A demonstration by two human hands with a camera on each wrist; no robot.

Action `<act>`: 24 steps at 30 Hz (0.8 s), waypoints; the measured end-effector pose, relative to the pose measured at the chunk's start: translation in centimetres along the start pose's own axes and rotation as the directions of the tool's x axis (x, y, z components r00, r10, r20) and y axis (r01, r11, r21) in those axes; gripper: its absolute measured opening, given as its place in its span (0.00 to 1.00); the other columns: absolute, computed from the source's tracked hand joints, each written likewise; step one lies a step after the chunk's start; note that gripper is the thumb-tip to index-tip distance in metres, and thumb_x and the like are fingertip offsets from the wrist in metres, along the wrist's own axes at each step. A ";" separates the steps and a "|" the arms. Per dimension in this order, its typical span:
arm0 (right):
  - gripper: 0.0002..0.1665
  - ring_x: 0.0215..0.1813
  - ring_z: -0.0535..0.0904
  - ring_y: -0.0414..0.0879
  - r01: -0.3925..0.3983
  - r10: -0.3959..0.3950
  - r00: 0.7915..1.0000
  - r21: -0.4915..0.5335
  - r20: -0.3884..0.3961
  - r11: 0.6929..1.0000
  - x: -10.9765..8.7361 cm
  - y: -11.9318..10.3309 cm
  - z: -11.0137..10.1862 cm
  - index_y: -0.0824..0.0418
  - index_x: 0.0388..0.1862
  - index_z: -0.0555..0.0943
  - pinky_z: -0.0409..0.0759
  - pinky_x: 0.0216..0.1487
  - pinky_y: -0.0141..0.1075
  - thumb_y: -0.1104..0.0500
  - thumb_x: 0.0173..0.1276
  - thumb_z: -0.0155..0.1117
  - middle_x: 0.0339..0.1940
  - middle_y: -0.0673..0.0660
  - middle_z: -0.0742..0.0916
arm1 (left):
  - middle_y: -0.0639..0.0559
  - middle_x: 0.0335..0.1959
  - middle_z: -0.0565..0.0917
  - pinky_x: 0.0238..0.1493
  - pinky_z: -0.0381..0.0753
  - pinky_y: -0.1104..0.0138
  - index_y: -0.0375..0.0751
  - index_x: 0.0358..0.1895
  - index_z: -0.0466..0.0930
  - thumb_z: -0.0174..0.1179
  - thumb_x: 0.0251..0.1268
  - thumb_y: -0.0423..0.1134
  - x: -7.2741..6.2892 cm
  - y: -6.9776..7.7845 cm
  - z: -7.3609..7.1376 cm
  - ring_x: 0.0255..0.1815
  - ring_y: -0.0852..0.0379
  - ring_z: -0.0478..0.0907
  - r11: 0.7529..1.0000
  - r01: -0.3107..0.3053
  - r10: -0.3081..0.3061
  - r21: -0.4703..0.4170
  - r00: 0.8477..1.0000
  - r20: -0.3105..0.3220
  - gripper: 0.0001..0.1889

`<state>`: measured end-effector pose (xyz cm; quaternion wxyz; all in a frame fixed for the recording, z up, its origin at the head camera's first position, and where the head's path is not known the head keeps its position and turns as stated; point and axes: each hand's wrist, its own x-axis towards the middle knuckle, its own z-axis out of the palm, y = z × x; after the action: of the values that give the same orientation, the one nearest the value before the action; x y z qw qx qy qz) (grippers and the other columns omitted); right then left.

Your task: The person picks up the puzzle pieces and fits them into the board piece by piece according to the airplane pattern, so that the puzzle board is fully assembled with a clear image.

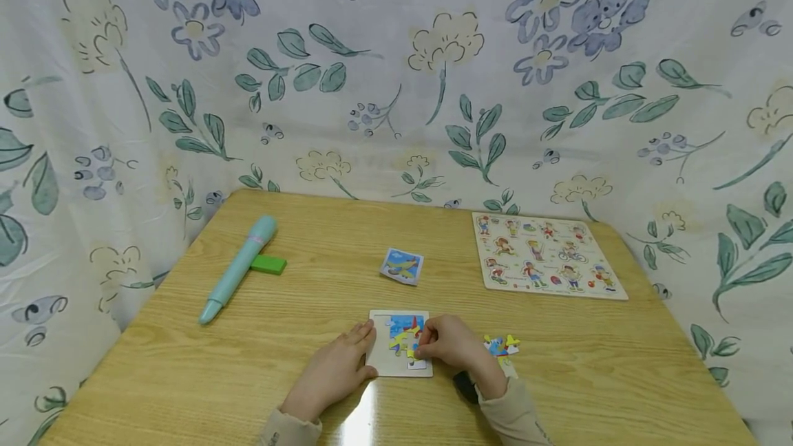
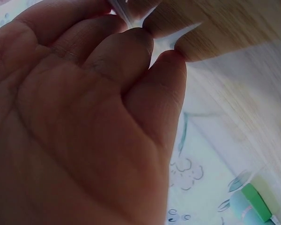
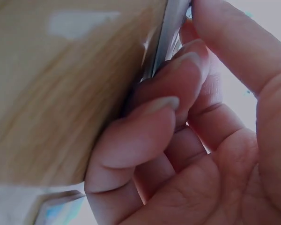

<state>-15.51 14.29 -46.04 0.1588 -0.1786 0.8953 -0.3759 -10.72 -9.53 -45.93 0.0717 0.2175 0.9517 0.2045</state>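
Note:
A small square puzzle board (image 1: 379, 362) lies on the table, partly filled with blue, red and yellow pieces (image 1: 399, 325). My left hand (image 1: 337, 367) rests along its left side, fingers extended and fingertips at the frame; the left wrist view shows the palm and fingers close up. At the board's right side, my right hand (image 1: 452, 343) pinches a small puzzle piece between thumb and index finger, low over the picture. The piece is mostly hidden by the fingertips. Loose puzzle pieces (image 1: 500, 346) lie in a heap just right of the right wrist.
Behind the board lies a small picture card (image 1: 403, 266) of an airplane. A larger board with sports figures (image 1: 545, 253) is at the back right. On the left, a teal pen-shaped object (image 1: 238, 270) touches a green block (image 1: 269, 265). A floral curtain (image 1: 384, 102) hangs behind the table.

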 end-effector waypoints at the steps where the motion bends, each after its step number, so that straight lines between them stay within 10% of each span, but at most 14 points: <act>1: 0.10 0.21 0.67 0.37 0.006 -0.006 1.000 -0.002 -0.001 1.000 0.0 0.0 0.0 0.59 0.23 0.80 0.63 0.21 0.25 0.60 0.56 0.74 0.19 0.46 0.79 | 0.38 0.72 0.67 0.68 0.70 0.45 0.30 0.67 0.68 0.65 0.59 0.48 0.0 0.0 0.0 0.71 0.40 0.66 1.000 -0.001 0.001 0.000 1.000 -0.002 0.36; 10: 0.08 0.24 0.70 0.36 0.029 -0.034 0.998 0.088 0.056 0.996 -0.8 0.8 -1.5 0.62 0.29 0.80 0.69 0.23 0.26 0.60 0.61 0.71 0.23 0.48 0.79 | 0.38 0.71 0.67 0.68 0.70 0.46 0.31 0.67 0.69 0.66 0.58 0.48 0.2 0.1 -0.1 0.71 0.41 0.67 1.000 -0.005 0.005 0.007 1.000 -0.007 0.36; 16: 0.08 0.31 0.75 0.36 0.033 -0.028 0.995 0.055 -0.098 0.998 -3.5 3.3 -5.4 0.65 0.40 0.81 0.75 0.29 0.27 0.60 0.68 0.63 0.33 0.55 0.85 | 0.38 0.71 0.67 0.68 0.70 0.45 0.30 0.66 0.69 0.66 0.58 0.47 0.2 0.1 0.0 0.71 0.40 0.67 1.000 -0.005 0.005 -0.005 1.000 -0.010 0.36; 24: 0.17 0.42 0.79 0.44 -0.211 0.206 0.942 0.011 -0.267 0.977 -7.8 6.8 -7.4 0.65 0.46 0.81 0.78 0.42 0.33 0.64 0.58 0.71 0.43 0.57 0.85 | 0.37 0.72 0.66 0.68 0.69 0.44 0.29 0.66 0.68 0.65 0.59 0.48 0.0 -0.1 0.2 0.72 0.40 0.66 1.000 -0.004 0.004 -0.004 1.000 -0.005 0.36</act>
<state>-13.09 26.69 -44.94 0.0744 -0.0321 0.9257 -0.3694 -10.76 -9.54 -46.11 0.0692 0.2189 0.9510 0.2071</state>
